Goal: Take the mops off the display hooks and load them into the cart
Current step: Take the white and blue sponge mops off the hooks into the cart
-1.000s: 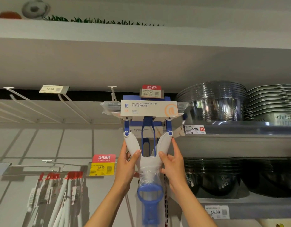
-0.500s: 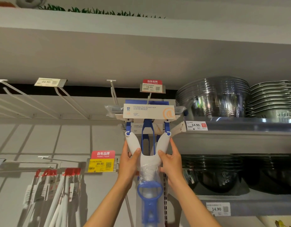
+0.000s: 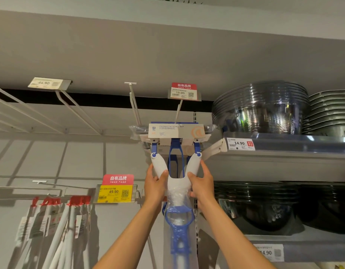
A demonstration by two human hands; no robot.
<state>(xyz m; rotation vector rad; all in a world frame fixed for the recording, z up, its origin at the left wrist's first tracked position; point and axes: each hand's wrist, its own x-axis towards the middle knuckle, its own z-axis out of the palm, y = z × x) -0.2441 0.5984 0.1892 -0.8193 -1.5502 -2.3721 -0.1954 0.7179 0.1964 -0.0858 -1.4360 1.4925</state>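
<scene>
Overhead, the sponge mop (image 3: 175, 150) hangs head-up on its display hook (image 3: 178, 111); the left hand (image 3: 155, 186) and right hand (image 3: 201, 184) each clasp an arm of its white yoke. Judging by the tight fit, pulling outward unevenly could snag the packaging, or knock the stacked bowls (image 3: 261, 109) just beside.

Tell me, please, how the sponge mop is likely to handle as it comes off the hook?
The sponge mop will probably feel rigid where the left hand and right hand grip its white plastic yoke. The clear wrap below the yoke may be slippery. With the head up top and the long handle hanging below, it may swing once free.
</scene>
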